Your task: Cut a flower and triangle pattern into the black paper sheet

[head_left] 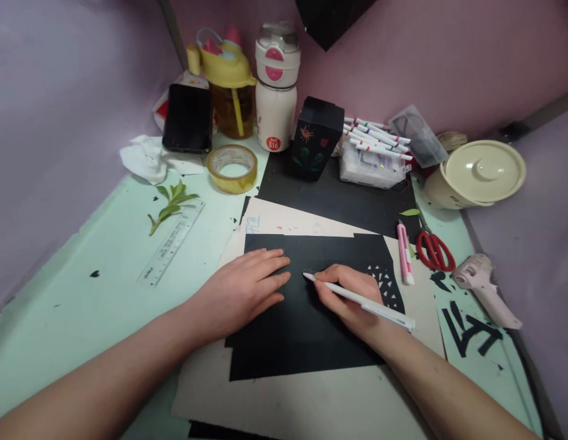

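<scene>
Black paper (306, 342) could skid under my right grip (357, 280), pinched round a white pen (384, 310), if my flat, empty left grip (247, 286) lifts off tbh.

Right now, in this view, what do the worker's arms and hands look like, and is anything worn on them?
Both are human and bare: the left hand and right hand have no gloves, and no rings show on the fingers. The left forearm and right forearm show no sleeve, watch or bracelet.
</scene>
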A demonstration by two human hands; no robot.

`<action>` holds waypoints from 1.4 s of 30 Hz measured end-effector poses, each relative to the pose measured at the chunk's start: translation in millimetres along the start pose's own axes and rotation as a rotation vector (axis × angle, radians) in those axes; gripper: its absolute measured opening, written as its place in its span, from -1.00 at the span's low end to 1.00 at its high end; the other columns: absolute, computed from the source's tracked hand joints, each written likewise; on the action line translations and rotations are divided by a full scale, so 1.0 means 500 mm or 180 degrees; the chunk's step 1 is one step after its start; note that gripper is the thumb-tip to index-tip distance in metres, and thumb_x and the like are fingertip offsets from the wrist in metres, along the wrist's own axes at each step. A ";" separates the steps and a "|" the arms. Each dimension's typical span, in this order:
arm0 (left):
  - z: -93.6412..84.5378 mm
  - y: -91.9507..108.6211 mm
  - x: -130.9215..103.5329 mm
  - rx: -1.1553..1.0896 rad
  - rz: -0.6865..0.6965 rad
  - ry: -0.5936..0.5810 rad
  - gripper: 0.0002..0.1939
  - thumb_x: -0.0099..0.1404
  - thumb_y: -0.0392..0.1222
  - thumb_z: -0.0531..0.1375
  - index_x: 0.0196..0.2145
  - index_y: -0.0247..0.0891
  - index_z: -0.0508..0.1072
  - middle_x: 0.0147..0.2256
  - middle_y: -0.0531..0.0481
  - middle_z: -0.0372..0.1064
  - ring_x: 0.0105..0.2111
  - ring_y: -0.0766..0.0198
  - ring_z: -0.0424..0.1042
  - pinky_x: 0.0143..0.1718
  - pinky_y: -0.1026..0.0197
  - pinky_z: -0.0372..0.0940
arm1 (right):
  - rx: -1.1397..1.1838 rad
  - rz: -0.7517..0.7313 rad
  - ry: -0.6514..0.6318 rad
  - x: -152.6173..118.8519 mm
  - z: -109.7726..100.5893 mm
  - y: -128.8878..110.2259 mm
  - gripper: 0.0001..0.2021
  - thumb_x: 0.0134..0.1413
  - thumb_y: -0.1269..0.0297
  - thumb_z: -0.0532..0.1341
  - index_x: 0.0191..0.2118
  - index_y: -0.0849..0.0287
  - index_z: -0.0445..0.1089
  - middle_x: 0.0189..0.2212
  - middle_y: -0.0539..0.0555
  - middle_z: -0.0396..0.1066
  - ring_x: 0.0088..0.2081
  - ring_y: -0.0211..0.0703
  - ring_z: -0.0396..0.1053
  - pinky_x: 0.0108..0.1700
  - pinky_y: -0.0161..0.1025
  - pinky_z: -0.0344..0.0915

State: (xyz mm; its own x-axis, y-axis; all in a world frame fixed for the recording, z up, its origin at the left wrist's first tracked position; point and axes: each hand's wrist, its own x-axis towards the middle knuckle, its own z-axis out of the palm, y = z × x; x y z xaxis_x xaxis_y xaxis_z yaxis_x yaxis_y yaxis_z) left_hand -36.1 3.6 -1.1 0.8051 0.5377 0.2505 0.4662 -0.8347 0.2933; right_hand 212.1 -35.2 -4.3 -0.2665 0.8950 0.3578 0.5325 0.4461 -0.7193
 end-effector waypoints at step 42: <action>0.000 -0.002 0.000 0.0015 0.0014 -0.0008 -0.70 0.47 -0.14 0.10 0.03 -0.31 0.48 0.15 -0.18 0.38 0.19 -0.02 0.33 0.16 -0.15 0.34 | 0.0110 0.0183 -0.0049 0.001 -0.011 0.001 -0.86 0.20 0.42 0.21 -0.40 0.15 0.36 -0.48 -0.01 0.46 -0.47 -0.28 0.39 -0.40 -0.33 0.26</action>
State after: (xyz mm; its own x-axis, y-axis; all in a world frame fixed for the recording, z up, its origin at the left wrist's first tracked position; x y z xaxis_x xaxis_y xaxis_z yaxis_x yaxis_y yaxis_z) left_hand -36.5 4.4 -1.3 0.8081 0.5336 0.2494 0.4642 -0.8376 0.2879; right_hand 216.8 -34.6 -1.1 -0.2486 0.9189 0.3062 0.5193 0.3933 -0.7587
